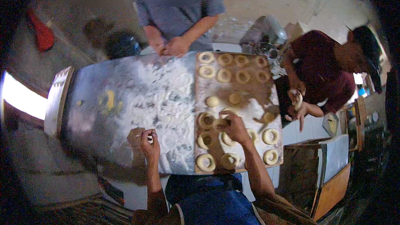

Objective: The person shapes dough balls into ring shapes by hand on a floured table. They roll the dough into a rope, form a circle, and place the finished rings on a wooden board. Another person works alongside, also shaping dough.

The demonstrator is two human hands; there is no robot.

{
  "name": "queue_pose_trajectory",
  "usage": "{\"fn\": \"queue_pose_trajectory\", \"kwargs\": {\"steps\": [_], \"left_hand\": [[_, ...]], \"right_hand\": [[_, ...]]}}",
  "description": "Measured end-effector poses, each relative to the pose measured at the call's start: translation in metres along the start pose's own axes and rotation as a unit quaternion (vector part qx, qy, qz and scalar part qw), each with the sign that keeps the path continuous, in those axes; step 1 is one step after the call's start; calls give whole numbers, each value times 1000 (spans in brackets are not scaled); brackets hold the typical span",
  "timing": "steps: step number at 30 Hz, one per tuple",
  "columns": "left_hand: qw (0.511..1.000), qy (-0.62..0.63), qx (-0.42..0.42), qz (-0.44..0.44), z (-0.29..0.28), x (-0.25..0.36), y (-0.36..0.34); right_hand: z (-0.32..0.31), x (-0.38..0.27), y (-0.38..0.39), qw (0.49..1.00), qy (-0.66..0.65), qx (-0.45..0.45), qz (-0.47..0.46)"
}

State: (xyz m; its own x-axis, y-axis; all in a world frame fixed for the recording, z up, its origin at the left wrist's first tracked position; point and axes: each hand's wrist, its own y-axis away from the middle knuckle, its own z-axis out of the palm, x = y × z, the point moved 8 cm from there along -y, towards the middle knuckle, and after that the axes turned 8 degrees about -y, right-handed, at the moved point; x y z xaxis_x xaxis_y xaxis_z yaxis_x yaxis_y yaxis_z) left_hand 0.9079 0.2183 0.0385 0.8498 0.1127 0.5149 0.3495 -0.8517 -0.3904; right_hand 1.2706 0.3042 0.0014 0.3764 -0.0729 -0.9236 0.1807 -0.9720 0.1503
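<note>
My right hand (pixel 236 128) is over the floured board, its fingers closed on a piece of dough (pixel 219 124) whose shape is partly hidden. Around it, pale dough rings (pixel 205 162) lie on the board, with more rings (pixel 224 75) in rows at the far end. A round dough ball (pixel 212 101) and another dough ball (pixel 235 98) sit near the board's middle. Above the floury metal tabletop (pixel 166 160), my left hand (pixel 151 142) has its fingers curled together. A small pale patch shows between them, and I cannot make out what it is.
Across the table a person in grey (pixel 179 21) has hands together at its edge. On the right, a person in maroon (pixel 321 66) holds a dough ring (pixel 298 101) beside the board (pixel 280 141). Yellowish dough scraps (pixel 109 100) lie on the left tabletop.
</note>
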Motion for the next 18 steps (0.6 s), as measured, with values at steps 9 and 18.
{"fn": "queue_pose_trajectory", "kwargs": {"steps": [9, 18], "left_hand": [[981, 99, 30, -164, -30, -135, 37], [946, 281, -107, -121, 21, -63, 38]], "right_hand": [[235, -59, -33, 969, 163, -135, -128], [230, -47, -27, 995, 43, -75, -39]]}}
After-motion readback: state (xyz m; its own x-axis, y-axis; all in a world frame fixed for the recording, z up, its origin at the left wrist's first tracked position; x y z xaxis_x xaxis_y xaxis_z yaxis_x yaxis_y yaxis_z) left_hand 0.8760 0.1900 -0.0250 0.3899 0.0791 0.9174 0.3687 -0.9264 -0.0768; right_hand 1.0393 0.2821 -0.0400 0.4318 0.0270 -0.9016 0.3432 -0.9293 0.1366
